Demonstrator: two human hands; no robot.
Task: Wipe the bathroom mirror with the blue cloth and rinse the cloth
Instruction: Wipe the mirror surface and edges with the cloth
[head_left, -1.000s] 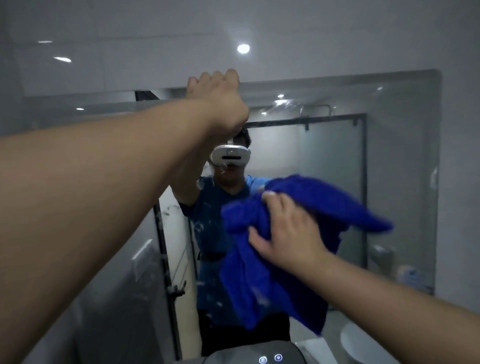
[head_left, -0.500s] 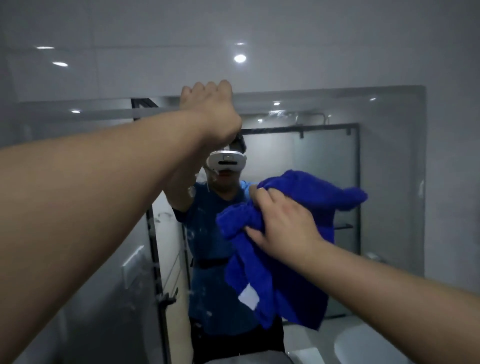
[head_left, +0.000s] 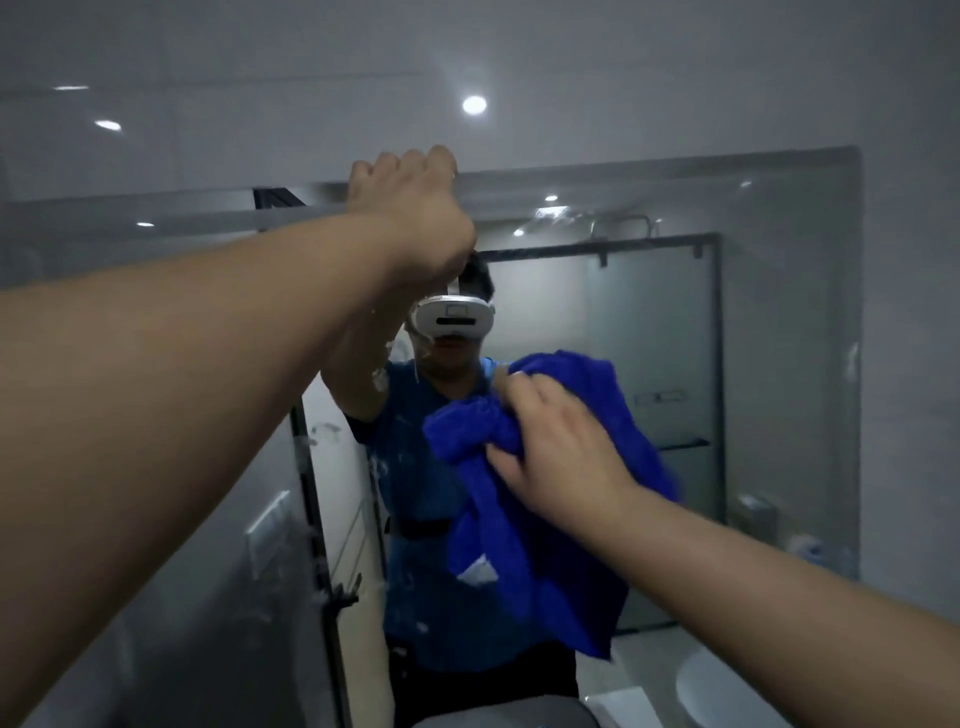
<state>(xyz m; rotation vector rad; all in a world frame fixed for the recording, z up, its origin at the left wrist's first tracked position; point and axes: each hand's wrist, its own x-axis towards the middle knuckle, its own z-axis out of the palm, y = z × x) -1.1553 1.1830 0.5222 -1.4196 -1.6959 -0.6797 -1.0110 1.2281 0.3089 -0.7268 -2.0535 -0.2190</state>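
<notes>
We see 2 bare arms reaching away from us toward a wall mirror (head_left: 779, 312). The left hand (head_left: 410, 208) is at the far top, its fingers curled over the mirror's upper edge and gripping it. The left forearm (head_left: 182, 389) fills the near left and blocks much of the glass on that side.

The right hand (head_left: 556, 452) is lower and to the right. It clutches a bunched blue cloth (head_left: 524, 561) and holds it against the middle of the mirror. The cloth hangs down below the hand, and a small white tag (head_left: 478, 571) shows on it.

Hand and cloth cover the chest of the reflected person, who wears a blue shirt and a white headset (head_left: 452, 319). White flecks (head_left: 379, 379) dot the glass beside the reflected arm. To the right, the mirror shows a black-framed shower door (head_left: 649, 338). A white basin (head_left: 727, 691) sits at the near right. Above the mirror, the glossy grey wall (head_left: 623, 62) carries a round light spot (head_left: 474, 105).
</notes>
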